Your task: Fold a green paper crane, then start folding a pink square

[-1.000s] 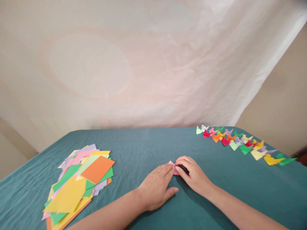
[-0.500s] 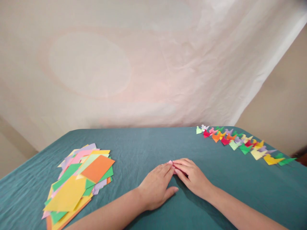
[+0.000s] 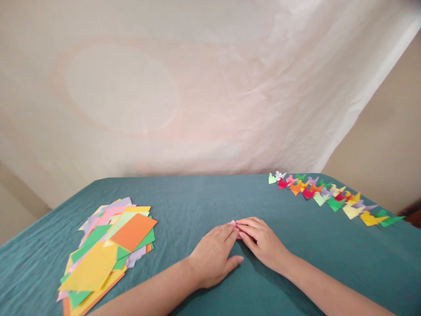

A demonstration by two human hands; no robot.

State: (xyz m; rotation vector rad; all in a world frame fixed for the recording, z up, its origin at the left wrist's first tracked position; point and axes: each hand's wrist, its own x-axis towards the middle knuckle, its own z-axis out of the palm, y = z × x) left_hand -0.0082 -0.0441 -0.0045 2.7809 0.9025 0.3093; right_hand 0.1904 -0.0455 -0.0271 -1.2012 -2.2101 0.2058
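The small pink paper, long axis mostly hidden, lies on the teal cloth-covered desk at one o'clock from your left hand, fingers flat together over it, and ten o'clock from your equally near right hand, fingers slightly parted, pinch unclear.

gap between paper pile and left hand; forearm bars near end; paper birds block far right.

Paper sheets lie left, folded birds right, hands between.
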